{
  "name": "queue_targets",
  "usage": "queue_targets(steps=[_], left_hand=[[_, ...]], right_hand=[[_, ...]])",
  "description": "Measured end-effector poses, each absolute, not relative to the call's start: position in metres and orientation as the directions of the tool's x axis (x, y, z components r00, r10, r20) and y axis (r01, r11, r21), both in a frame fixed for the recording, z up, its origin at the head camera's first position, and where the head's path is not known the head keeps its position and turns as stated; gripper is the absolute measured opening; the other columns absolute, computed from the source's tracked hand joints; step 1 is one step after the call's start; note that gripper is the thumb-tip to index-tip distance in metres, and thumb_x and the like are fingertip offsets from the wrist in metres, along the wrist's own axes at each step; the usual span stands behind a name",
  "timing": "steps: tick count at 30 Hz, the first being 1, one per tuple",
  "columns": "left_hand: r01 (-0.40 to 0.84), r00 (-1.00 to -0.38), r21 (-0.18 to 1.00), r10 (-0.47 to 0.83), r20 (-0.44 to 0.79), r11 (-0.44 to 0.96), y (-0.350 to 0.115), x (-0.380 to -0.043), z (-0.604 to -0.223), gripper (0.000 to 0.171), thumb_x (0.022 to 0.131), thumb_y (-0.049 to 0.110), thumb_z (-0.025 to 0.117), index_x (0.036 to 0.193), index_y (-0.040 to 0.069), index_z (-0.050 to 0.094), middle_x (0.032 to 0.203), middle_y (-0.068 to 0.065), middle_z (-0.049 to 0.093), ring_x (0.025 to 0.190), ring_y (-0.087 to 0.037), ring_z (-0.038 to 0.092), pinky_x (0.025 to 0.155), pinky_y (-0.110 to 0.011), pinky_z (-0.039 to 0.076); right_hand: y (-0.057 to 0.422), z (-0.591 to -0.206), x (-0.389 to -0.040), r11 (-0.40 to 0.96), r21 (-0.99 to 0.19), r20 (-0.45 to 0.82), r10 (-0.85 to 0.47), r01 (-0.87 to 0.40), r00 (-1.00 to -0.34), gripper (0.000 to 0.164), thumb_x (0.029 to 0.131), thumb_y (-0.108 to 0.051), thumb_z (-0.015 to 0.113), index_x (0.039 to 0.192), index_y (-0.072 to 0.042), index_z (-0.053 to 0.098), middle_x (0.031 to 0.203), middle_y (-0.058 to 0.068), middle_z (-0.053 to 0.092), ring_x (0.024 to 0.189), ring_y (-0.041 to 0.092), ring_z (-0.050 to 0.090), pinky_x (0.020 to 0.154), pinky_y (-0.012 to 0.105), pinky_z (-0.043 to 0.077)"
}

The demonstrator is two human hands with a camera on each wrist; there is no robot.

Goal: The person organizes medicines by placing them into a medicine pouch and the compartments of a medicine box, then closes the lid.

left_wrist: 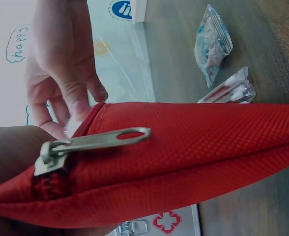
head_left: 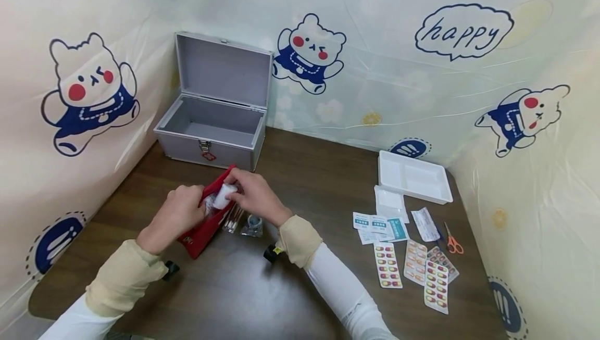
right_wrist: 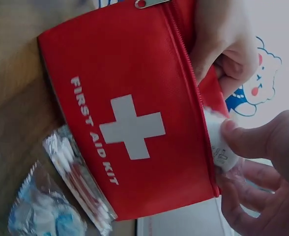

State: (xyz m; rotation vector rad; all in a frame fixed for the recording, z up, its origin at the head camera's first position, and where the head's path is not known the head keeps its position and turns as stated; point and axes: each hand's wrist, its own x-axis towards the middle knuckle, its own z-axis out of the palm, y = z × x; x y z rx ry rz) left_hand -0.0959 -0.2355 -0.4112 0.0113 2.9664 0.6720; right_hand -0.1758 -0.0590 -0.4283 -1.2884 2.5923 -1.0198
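A red zippered first aid pouch [right_wrist: 134, 113] is held up and unzipped by my left hand [head_left: 184, 205], which grips it at the opening. At that opening my right hand [head_left: 255, 194] pinches a white roll of bandage [head_left: 225, 196] between thumb and fingers. Part of the roll [right_wrist: 218, 142] still sits behind the pouch's zipper edge in the right wrist view. Clear plastic wrapping shows beside the roll. In the left wrist view the metal zipper pull [left_wrist: 105, 140] hangs near the pouch's end. Next to the pouch lie wrapped cotton swabs [right_wrist: 78, 182] and a wrapped bluish roll [head_left: 253, 225].
Behind the hands stands an open grey metal case [head_left: 206, 145]. To the right are a white divided tray [head_left: 426, 177], a white packet [head_left: 390, 203], small sachets [head_left: 370, 223], several capsule blister packs [head_left: 388, 265] and orange-handled scissors [head_left: 453, 243]. Printed sheeting [head_left: 375, 59] surrounds the table.
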Motion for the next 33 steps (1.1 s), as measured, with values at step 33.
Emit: queue_targets(steps=[33], left_hand=[[-0.076,-0.985,0.463,0.005,-0.172,0.883,-0.238,-0.099,-0.411,0.022,0.085,0.001,0.067,0.102,-0.013,0.062,0.073,-0.018,0.062,0.053,-0.019,0.054,0.045,-0.026,0.052]], right_hand=[[-0.081,-0.434,-0.165,0.592,0.013,-0.215,-0.785,-0.806,-0.580,0.031,0.106,-0.036,0.037,0.126,-0.031,0.060,0.131,-0.011,0.064,0.126,0.010,0.048,0.108,0.047,0.035]])
